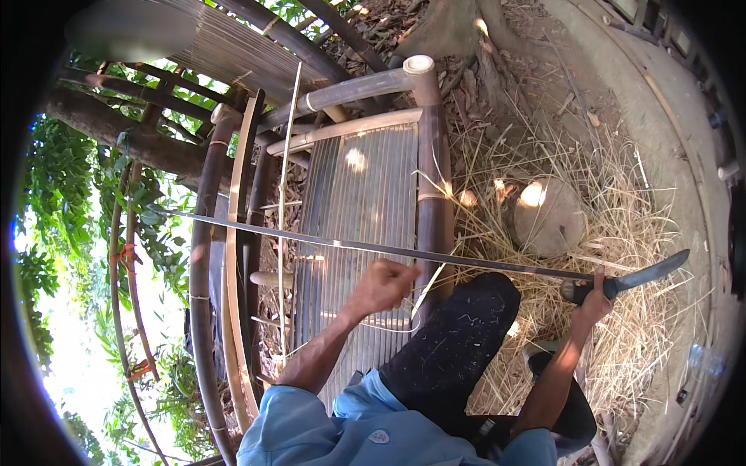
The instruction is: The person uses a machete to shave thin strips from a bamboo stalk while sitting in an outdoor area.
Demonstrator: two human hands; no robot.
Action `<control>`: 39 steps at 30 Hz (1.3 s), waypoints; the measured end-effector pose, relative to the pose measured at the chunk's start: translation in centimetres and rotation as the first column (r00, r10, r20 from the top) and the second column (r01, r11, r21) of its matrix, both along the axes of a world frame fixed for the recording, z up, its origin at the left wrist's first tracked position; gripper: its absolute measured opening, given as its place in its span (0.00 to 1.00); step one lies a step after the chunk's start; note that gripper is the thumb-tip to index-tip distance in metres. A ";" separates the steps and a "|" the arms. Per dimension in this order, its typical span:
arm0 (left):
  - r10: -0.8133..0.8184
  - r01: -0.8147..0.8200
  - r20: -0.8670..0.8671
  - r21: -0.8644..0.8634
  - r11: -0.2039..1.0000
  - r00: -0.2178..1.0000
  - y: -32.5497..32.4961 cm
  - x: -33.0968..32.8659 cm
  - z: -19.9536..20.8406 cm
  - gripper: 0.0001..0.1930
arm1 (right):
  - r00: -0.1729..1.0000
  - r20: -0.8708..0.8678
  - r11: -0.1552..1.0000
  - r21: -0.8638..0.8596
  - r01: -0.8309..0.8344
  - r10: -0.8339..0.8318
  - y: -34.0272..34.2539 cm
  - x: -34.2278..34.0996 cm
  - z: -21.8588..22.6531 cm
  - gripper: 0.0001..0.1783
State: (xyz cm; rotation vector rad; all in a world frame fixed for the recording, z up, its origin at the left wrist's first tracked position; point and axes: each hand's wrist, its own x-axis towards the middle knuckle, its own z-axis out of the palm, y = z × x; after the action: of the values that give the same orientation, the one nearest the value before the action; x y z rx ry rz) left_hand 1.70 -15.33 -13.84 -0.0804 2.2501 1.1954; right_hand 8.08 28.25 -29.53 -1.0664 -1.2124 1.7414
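My left hand (385,283) is closed around a long thin bamboo strip (311,238), which runs from the far left across my knee to the right. My right hand (594,304) grips the dark handle of a curved-bladed knife (649,273). The blade lies against the strip's right end and its tip points right. My knee in dark trousers (466,326) sits between the two hands, under the strip.
A slatted bamboo bench (365,186) with thick bamboo posts (432,155) stands in front of me. Another thin strip (286,202) leans upright across it. Straw-like shavings (629,225) cover the ground around a round stump (548,217). Green foliage (62,202) fills the left.
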 end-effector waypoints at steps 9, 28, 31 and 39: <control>-0.507 0.486 -0.411 -0.164 0.858 0.758 17.8 -7.2 -5.6 0.19 | 0.877 0.427 0.967 0.023 -0.254 0.221 -5.6 -4.4 1.7 0.16; -0.717 0.524 -0.371 -0.499 0.690 0.591 28.2 -14.8 -20.2 0.14 | 0.677 0.675 0.893 0.059 -0.446 0.294 5.1 1.7 -13.1 0.23; -0.734 0.554 -0.305 -0.500 0.666 0.607 29.9 -14.3 -20.4 0.15 | 0.750 0.621 0.870 0.214 -0.443 0.229 5.1 1.5 -13.9 0.24; -0.729 0.547 -0.347 -0.493 0.677 0.590 30.5 -14.2 -22.0 0.14 | 0.713 0.657 0.770 0.314 -0.556 0.246 7.1 -0.6 -15.1 0.22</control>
State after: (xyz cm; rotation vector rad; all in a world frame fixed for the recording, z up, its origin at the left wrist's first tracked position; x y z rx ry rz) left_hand -12.49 15.19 -35.83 0.9919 2.5462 0.4257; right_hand 7.47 35.31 -44.68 -1.0870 -2.3150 1.2767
